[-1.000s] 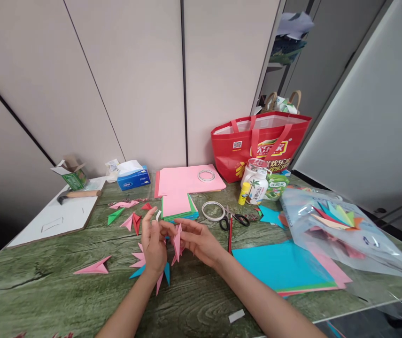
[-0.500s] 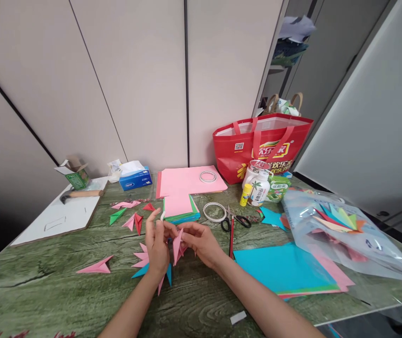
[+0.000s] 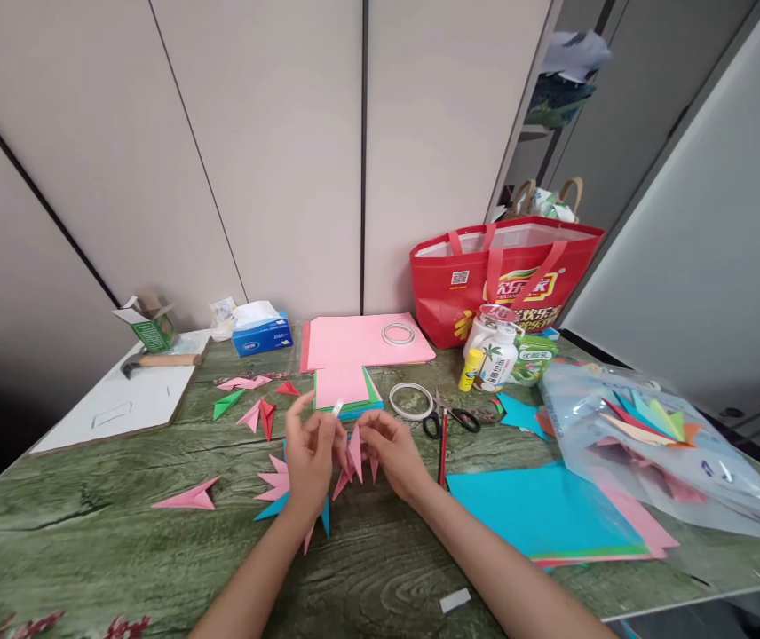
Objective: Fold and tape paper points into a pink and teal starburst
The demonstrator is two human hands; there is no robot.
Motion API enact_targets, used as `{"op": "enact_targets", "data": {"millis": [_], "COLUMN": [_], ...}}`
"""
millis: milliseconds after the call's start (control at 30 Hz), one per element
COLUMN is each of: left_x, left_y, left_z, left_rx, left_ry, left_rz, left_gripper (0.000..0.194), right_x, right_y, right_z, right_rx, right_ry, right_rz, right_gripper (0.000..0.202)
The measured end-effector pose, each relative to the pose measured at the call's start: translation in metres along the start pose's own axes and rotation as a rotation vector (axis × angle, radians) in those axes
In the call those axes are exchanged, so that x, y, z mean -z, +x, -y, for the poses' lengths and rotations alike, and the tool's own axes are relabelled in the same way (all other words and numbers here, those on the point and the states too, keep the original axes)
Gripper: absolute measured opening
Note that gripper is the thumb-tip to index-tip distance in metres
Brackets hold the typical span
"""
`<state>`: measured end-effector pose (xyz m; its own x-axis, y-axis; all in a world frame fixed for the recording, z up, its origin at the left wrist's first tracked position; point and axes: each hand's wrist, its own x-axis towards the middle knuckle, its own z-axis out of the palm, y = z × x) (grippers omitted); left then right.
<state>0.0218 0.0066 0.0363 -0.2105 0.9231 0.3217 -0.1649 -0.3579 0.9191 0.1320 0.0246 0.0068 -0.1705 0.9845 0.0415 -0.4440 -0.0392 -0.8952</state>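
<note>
My left hand [image 3: 313, 453] and my right hand [image 3: 391, 451] meet above the table, fingers pinched on a pink folded paper piece [image 3: 354, 454] with several pointed tips. A small white strip [image 3: 337, 407] shows at a raised finger of my left hand. Partly hidden under my left hand lie pink folded points [image 3: 274, 479] and blue folded points [image 3: 272, 508]. Left of them rests a single pink folded paper [image 3: 188, 495]. Just beyond my hands is a stack of small coloured paper squares [image 3: 341, 388], pink on top.
Scissors [image 3: 465, 420], a red pencil [image 3: 444, 448] and a tape roll [image 3: 411, 388] lie beyond my right hand. Blue sheets [image 3: 540, 510] and a clear plastic bag [image 3: 580, 417] are at right. A hammer [image 3: 170, 359] rests on a white board [image 3: 146, 404]. A red bag [image 3: 437, 306] stands behind.
My hands have turned the pink folded paper, so more of its points show below my fingers. My left fingers have curled in closer. The whole view has shifted slightly.
</note>
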Motion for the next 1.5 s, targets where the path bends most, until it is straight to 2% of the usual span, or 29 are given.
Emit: {"op": "enact_targets", "data": {"millis": [133, 267, 500, 800, 867, 933, 1033, 1133, 1200, 1267, 1367, 1500], "left_x": [0.003, 0.004, 0.007, 0.010, 0.010, 0.014, 0.034, 0.069, 0.095, 0.117, 0.135, 0.140], "left_y": [0.009, 0.010, 0.012, 0.014, 0.015, 0.020, 0.036, 0.058, 0.070, 0.076, 0.078, 0.075], "left_z": [-0.001, 0.004, 0.008, 0.007, 0.006, 0.003, -0.003, -0.007, -0.005, 0.000, 0.009, 0.016], "left_rx": [0.043, 0.107, 0.176, 0.211, 0.170, 0.101, -0.009, -0.108, -0.151, -0.124, -0.055, -0.119], "left_ry": [0.022, 0.053, 0.105, 0.056, 0.054, 0.098, 0.351, 0.872, 1.269, 1.505, 1.524, 1.404], "left_rz": [-0.010, 0.050, 0.087, 0.187, 0.172, 0.085, -0.164, -0.297, -0.242, -0.184, -0.142, -0.127], "left_gripper": [0.042, 0.044, 0.047, 0.048, 0.044, 0.038, 0.030, 0.016, 0.017, 0.023, 0.026, 0.048], "right_x": [0.005, 0.006, 0.007, 0.002, 0.002, 0.005, 0.009, 0.009, 0.007, 0.005, 0.004, 0.005], "right_y": [0.005, 0.004, 0.004, 0.004, 0.005, 0.007, 0.009, 0.009, 0.008, 0.007, 0.007, 0.007], "right_z": [0.001, 0.002, 0.001, 0.000, 0.002, 0.003, 0.003, 0.001, 0.000, 0.000, 0.000, -0.003], "right_rx": [0.161, 0.241, 0.262, 0.133, 0.104, 0.098, 0.113, 0.119, 0.119, 0.117, 0.125, 0.145], "right_ry": [-0.280, -0.367, -0.294, -0.090, -0.033, 0.008, 0.042, 0.083, 0.094, 0.090, 0.063, 0.032], "right_rz": [-0.064, -0.095, -0.105, -0.098, -0.139, -0.191, -0.214, -0.196, -0.179, -0.163, -0.148, -0.135], "right_gripper": [0.016, 0.017, 0.017, 0.024, 0.025, 0.026, 0.023, 0.024, 0.023, 0.022, 0.021, 0.019]}}
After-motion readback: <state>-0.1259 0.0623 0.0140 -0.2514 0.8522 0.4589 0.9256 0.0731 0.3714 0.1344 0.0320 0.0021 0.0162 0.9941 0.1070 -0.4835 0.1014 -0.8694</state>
